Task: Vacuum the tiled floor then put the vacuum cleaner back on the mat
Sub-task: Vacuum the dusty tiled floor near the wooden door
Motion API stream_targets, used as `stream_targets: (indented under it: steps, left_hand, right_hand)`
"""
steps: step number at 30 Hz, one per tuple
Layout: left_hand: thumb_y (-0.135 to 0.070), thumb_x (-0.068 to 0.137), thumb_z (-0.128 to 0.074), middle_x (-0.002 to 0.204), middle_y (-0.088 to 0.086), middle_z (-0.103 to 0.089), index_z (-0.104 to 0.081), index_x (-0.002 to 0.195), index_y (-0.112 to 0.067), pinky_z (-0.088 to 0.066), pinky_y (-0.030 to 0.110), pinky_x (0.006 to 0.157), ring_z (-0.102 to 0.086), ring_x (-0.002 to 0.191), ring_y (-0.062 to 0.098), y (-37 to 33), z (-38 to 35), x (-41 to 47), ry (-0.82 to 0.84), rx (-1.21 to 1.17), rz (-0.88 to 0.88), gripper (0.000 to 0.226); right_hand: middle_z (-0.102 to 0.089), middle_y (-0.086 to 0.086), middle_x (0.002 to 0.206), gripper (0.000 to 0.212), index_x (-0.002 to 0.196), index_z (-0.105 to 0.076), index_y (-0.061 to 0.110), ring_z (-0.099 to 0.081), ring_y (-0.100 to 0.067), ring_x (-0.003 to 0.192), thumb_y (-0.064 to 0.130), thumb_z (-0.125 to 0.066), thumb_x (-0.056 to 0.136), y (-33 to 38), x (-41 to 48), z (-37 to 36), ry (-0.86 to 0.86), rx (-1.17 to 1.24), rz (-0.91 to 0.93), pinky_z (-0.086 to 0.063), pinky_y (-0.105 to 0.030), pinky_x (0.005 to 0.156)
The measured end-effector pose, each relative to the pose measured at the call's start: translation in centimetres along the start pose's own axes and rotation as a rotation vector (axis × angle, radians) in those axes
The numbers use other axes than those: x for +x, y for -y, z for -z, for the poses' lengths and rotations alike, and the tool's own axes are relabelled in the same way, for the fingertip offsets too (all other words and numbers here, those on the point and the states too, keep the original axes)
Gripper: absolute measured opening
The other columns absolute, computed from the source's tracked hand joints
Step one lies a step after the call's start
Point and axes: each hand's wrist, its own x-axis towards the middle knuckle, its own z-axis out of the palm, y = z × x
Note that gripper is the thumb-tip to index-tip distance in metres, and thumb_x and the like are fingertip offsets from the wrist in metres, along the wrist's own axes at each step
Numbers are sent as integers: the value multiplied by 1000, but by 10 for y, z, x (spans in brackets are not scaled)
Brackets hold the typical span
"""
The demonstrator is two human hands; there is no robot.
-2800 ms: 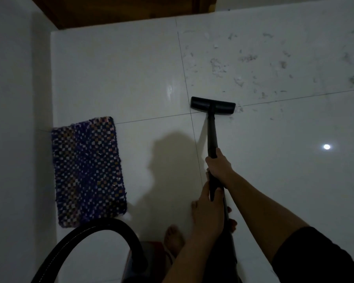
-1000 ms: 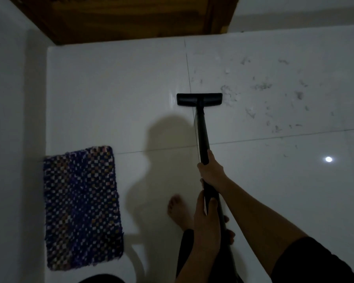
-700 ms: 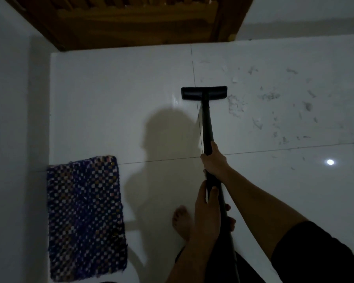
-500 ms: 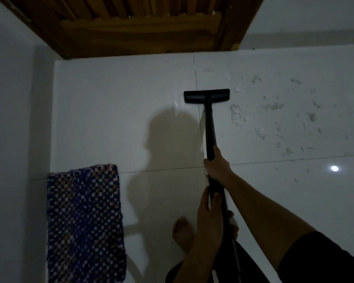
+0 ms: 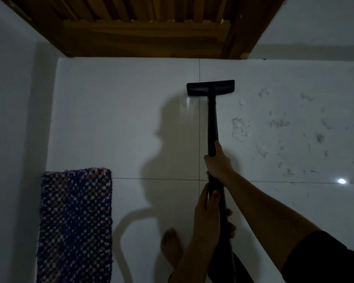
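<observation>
While both hands drive a vacuum cleaner across the tiled floor [image 5: 121, 119], my right grip [image 5: 219, 162] is clamped round the black wand [image 5: 212, 123] about halfway down its visible length, thumb laid along the tube. My left grip [image 5: 208, 213] is wrapped round the same wand just below it, fingertips showing on the wand's right side. The two hands are close but apart.

The floor nozzle [image 5: 210, 88] sits flat on the tiles near the floor's far edge, set crosswise and straddling a grout line that runs away from me. Just beyond it stands a slatted wooden door [image 5: 147, 25].

Scraps of pale lint and debris [image 5: 240, 128] lie scattered over the far right tile, to the right of the wand and nozzle, the nearest clump just beside the wand.

A blue-and-white woven mat [image 5: 75, 225] lies along the floor's left edge against the wall [image 5: 12, 119], well apart from the nozzle, with nothing on the part in view.

My bare foot [image 5: 171, 248] stands on the tile at the near edge, left of my hands, and my shadow [image 5: 172, 150] falls across the middle tiles. A spot of reflected light [image 5: 341, 181] glints near the right edge. A dark sleeve [image 5: 331, 260] covers my right upper arm.
</observation>
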Motion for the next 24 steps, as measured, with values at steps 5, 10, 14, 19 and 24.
stream_targets:
  steps: [5,10,14,19,24]
  left_hand:
    - [-28,101,-41,70,15,-55,-49,131,-33,-42,21,37,-48,35,17,-17,-17,15,-15,-14,-12,32]
    - [-26,101,-41,67,15,-55,-50,120,-39,-42,21,36,-48,36,18,-34,-32,22,-13,-13,-28,24]
    - [-27,101,-41,66,12,-54,-50,131,-34,-42,22,37,-48,37,18,-39,-47,26,12,16,-47,32]
    - [-27,101,-41,70,12,-54,-49,135,-29,-44,21,36,-49,36,16,-41,-70,32,38,83,-67,35]
    - [-27,101,-41,69,11,-54,-47,137,-25,-44,19,35,-49,34,13,-37,-93,36,49,124,-30,36]
  right_hand:
    - [-57,-18,125,71,153,-4,32,-56,-20,64,16,-42,95,13,18,14,-1,-11,29,-52,-32,59]
    - [-53,-18,134,70,153,-4,31,-61,-26,80,16,-42,96,28,28,30,-15,-10,37,-57,-38,78]
    - [-53,-18,133,70,154,-4,30,-59,-22,73,15,-42,96,32,31,48,-37,2,35,-56,-36,75]
    - [-55,-18,131,71,154,-3,29,-60,-25,75,16,-42,96,31,38,75,-75,5,33,-56,-37,71]
    - [-52,-19,135,71,154,-4,28,-58,-23,74,15,-42,96,20,40,102,-100,10,14,-49,-28,57]
